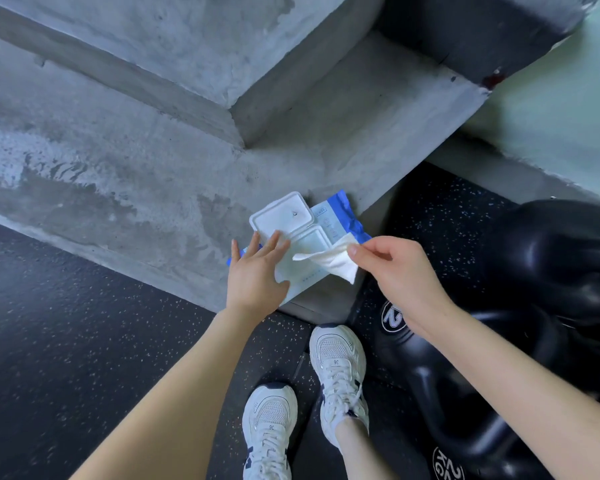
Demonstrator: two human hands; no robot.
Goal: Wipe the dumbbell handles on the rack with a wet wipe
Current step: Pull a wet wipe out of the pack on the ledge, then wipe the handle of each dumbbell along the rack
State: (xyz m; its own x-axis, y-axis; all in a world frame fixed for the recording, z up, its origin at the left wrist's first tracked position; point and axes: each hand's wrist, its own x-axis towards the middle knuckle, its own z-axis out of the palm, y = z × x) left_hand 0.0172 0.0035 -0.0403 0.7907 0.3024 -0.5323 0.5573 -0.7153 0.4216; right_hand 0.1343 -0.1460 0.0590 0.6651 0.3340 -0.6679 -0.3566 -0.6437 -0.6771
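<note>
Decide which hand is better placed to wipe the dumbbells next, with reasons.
Probably right. The right hand pinches the wet wipe, and the dumbbells lie on its side. The left hand lies flat on the wipe pack.

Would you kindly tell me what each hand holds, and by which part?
The right hand pinches the wipe near its upper right corner, thumb against forefinger. The left hand holds nothing; its straight fingers press the pack.
</note>
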